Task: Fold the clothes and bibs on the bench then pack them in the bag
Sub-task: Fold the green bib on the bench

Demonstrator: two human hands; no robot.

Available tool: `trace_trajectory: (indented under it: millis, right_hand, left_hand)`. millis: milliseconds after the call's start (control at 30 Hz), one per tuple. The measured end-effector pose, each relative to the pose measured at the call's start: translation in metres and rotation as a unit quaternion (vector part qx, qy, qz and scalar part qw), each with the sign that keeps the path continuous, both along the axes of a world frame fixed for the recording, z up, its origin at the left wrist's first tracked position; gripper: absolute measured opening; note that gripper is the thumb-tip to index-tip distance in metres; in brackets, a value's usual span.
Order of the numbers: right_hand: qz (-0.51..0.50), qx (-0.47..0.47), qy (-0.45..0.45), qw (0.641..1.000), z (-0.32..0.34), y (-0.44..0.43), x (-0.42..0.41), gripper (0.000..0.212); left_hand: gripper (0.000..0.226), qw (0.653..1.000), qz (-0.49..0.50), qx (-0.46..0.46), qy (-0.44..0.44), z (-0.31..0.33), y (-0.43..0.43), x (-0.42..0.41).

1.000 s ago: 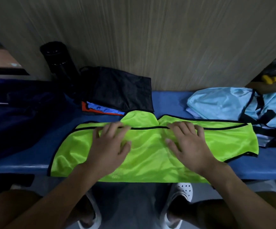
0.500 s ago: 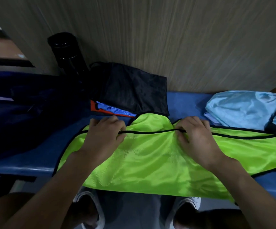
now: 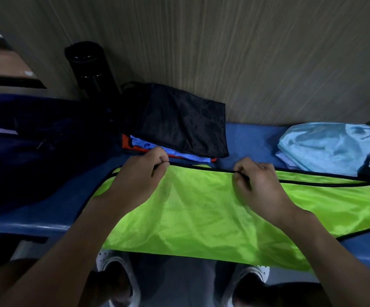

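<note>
Neon-green bib (image 3: 201, 209) lies spread across the blue bench (image 3: 252, 138), its near edge hanging over the front. At the far black-trimmed hem, the left hand (image 3: 139, 176) and right hand (image 3: 257, 185) each pinch the trim with curled fingers (image 3: 158, 159), set apart, probably to carry the fold over evenly. A folded stack (image 3: 179, 120) sits just behind.

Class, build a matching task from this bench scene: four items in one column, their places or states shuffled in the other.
1 green bib
2 light blue bib
3 black cylinder
4 black cloth

a upright by the wall
b pinched by left hand and right hand
c atop the orange-and-blue pile
d bunched at far right

Pairs: 1-b, 2-d, 3-a, 4-c
</note>
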State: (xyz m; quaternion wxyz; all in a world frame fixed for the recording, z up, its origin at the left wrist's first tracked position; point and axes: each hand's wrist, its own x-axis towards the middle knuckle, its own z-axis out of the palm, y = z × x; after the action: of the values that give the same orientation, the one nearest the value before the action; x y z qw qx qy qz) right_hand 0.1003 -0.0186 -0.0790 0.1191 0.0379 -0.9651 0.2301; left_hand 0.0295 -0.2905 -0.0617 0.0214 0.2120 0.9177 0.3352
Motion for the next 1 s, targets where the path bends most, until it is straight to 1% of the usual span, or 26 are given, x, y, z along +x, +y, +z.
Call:
trace_trajectory:
  millis: [67,133,200,300,367,467,500,567,633,667,733,833,867,933,1000]
  right_hand:
    - [-0.002,0.009,-0.008,1.0,0.0,0.0,0.0,0.009]
    - [0.002,0.025,-0.008,1.0,0.0,0.0,-0.001,0.017]
    - [-0.003,0.025,-0.004,1.0,0.002,0.001,-0.002,0.02]
    - [-0.046,0.043,0.001,0.998,0.001,0.001,-0.006,0.019]
    - [-0.066,0.067,0.003,0.996,0.0,0.001,-0.008,0.019]
    - [-0.075,0.085,0.026,0.993,0.001,-0.002,-0.007,0.012]
    - [-0.083,0.096,0.039,0.991,0.003,-0.003,-0.005,0.011]
    - [-0.088,0.128,0.068,0.985,0.009,-0.009,0.0,0.019]
    - [-0.03,0.155,0.088,0.983,0.015,-0.022,0.008,0.025]
    - [0.013,0.169,0.084,0.982,0.016,-0.03,0.014,0.027]
    - [0.07,0.206,0.025,0.976,0.009,-0.043,0.023,0.037]
    - [0.082,0.243,-0.102,0.961,-0.011,-0.042,0.027,0.057]
    - [0.081,0.245,-0.128,0.958,-0.016,-0.04,0.026,0.061]
    - [0.075,0.244,-0.151,0.955,-0.019,-0.038,0.025,0.065]
    - [0.062,0.238,-0.146,0.958,-0.017,-0.039,0.024,0.066]
  left_hand:
    - [0.007,1.0,0.007,0.004,0.009,0.0,0.002,0.0]
    - [0.012,1.0,0.007,-0.001,0.024,-0.003,0.003,-0.001]
    - [0.011,0.999,0.007,0.003,0.033,-0.006,0.003,-0.003]
    - [0.012,0.999,0.018,0.022,0.035,-0.01,0.004,-0.008]
    - [0.021,0.998,0.033,0.012,0.051,-0.013,0.006,-0.009]
    - [0.032,0.99,0.059,-0.05,0.118,-0.014,0.009,-0.001]
    - [0.033,0.986,0.048,-0.059,0.149,-0.014,0.012,0.005]
    - [0.029,0.977,0.002,-0.065,0.203,-0.011,0.015,0.018]
    - [0.028,0.971,-0.033,-0.081,0.223,-0.01,0.012,0.032]
    - [0.03,0.97,-0.037,-0.102,0.22,-0.011,0.009,0.037]
    - [0.039,0.97,-0.023,-0.166,0.174,-0.013,0.001,0.044]
    - [0.066,0.964,-0.015,-0.265,0.02,-0.02,-0.009,0.042]
    - [0.072,0.959,-0.022,-0.283,-0.008,-0.027,-0.011,0.04]
    - [0.074,0.954,-0.029,-0.297,-0.001,-0.04,-0.011,0.036]
    - [0.074,0.959,-0.016,-0.282,0.01,-0.044,-0.011,0.034]
